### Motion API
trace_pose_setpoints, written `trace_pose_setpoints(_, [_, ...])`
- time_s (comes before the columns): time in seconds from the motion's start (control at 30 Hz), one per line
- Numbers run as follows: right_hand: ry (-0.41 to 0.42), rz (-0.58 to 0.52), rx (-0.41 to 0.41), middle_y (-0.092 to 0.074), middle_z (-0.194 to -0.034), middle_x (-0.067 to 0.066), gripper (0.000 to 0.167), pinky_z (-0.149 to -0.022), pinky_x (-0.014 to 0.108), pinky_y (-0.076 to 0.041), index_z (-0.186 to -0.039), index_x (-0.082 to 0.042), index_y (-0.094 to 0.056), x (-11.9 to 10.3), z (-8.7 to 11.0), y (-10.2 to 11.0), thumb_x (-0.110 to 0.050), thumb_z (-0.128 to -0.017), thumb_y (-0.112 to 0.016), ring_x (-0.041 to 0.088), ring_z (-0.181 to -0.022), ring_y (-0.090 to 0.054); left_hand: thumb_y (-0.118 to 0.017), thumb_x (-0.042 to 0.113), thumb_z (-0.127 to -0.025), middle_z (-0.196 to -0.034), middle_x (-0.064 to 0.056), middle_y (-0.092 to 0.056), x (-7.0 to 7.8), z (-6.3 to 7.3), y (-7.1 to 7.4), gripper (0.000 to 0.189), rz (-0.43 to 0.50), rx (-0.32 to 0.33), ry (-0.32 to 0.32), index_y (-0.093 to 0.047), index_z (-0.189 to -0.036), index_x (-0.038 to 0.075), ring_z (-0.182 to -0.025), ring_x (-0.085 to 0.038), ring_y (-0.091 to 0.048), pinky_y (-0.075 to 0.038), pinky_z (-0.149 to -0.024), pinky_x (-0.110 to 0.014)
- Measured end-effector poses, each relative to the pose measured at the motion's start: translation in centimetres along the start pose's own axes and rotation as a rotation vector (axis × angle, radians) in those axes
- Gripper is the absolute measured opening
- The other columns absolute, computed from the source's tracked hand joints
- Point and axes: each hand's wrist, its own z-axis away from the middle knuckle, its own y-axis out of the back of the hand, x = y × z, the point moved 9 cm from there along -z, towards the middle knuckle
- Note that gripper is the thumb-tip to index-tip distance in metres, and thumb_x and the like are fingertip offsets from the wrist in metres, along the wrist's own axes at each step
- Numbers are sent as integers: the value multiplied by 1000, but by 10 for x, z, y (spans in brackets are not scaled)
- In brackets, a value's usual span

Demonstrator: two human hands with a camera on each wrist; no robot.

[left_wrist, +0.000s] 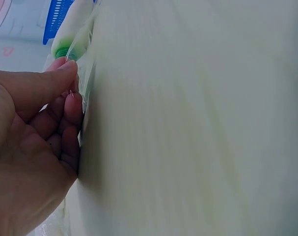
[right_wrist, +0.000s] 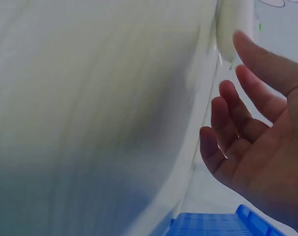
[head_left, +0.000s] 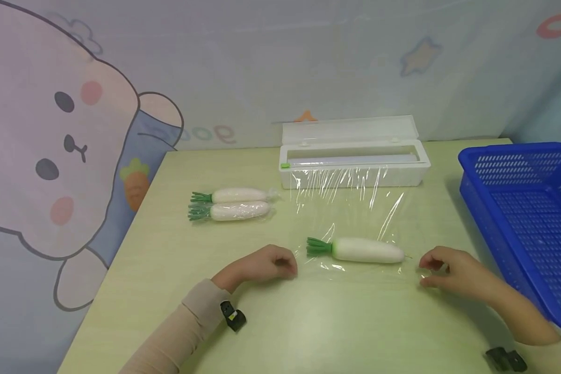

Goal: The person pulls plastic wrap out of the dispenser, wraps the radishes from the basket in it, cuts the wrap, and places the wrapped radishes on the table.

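A white radish with green stems (head_left: 368, 250) lies on a sheet of clear plastic wrap (head_left: 350, 213) drawn out of a white dispenser box (head_left: 355, 176). At the stem end, my left hand (head_left: 272, 263) pinches the near left corner of the wrap between thumb and fingers. In the left wrist view, the wrap (left_wrist: 85, 44) runs from those fingertips toward the radish. Beyond the root tip, my right hand (head_left: 460, 272) hovers beside the wrap's right edge. Its thumb (right_wrist: 261, 56) stands apart from the bent fingers, with nothing between them in the right wrist view.
Two radishes (head_left: 240, 211) in clear wrap lie side by side at the left. The dispenser's lid (head_left: 350, 130) stands raised against the back wall. A blue plastic basket (head_left: 491, 223) is close to my right forearm, at the table's right side.
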Motion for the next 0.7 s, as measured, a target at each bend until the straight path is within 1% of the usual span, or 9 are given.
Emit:
trace_pose_setpoints(0.1, [94, 21, 19, -60, -86, -9, 34, -69, 22, -47, -92, -11, -67, 1, 4, -4, -17, -66, -87, -3, -80, -52, -67, 7, -88, -86, 1, -66, 0, 0, 0, 4, 2, 2, 4, -69, -90, 4, -81, -7, -55, -46, -79, -23])
trace_pose_setpoints(0.17, [131, 59, 30, -59, -85, -10, 33, -70, 22, -47, -91, -12, -67, 3, 5, -5, -18, -65, -88, -3, -80, -52, -67, 7, -88, -86, 1, -66, 0, 0, 0, 4, 7, 3, 6, -69, -90, 4, -81, -7, -55, -46, -79, -23])
trace_pose_setpoints(0.3, [139, 128, 22, -57, -83, -15, 22, -66, 25, -47, -85, -16, -68, 7, 4, -7, -14, -70, -84, -4, -77, -51, -68, 7, -88, -86, 1, -66, -1, 1, 1, 4, 15, 8, 3, -69, -90, 5, -81, -7, -55, -47, -79, -22])
trace_pose_setpoints(0.37, [130, 132, -1, -56, -81, -15, 17, -64, 26, -48, -83, -17, -68, 7, 2, -8, -9, -74, -81, -3, -75, -51, -68, 7, -88, -86, 1, -66, -2, 1, 2, 3, 17, 8, 3, -69, -90, 5, -81, -7, -55, -47, -79, -22])
trace_pose_setpoints(0.43, [111, 142, -29, -54, -80, -16, 15, -62, 26, -47, -82, -16, -68, 8, 1, -9, -4, -78, -76, -3, -73, -50, -67, 7, -88, -86, 1, -66, -1, 1, 3, 3, 13, 6, 4, -69, -90, 5, -81, -7, -55, -47, -79, -23])
trace_pose_setpoints(0.47, [109, 157, -27, -54, -80, -15, 15, -62, 26, -48, -82, -15, -68, 7, 0, -8, -2, -79, -75, -1, -73, -51, -67, 7, -88, -86, 1, -66, -1, 1, 3, 3, 14, 4, 6, -69, -90, 5, -81, -7, -55, -47, -79, -23])
trace_pose_setpoints(0.53, [135, 187, 0, -53, -79, -15, 18, -62, 27, -48, -81, -14, -65, 4, 0, -5, 1, -78, -74, -1, -73, -51, -67, 6, -88, -86, 1, -66, 1, 0, 3, 3, 12, 1, 10, -69, -90, 5, -81, -7, -55, -47, -79, -23])
trace_pose_setpoints(0.63, [177, 225, 75, -51, -78, -14, 24, -61, 26, -47, -80, -14, -60, -1, 2, 0, 5, -76, -74, -1, -73, -48, -67, 6, -88, -86, 1, -66, 3, 0, 5, 3, 9, 0, 13, -69, -90, 4, -81, -7, -55, -47, -80, -24])
trace_pose_setpoints(0.7, [207, 224, 126, -50, -79, -13, 28, -60, 25, -46, -79, -15, -57, -4, 4, 5, 8, -75, -73, -2, -74, -46, -67, 7, -88, -86, 2, -65, 4, 0, 7, 4, 10, 6, 7, -69, -90, 4, -81, -7, -56, -47, -80, -24])
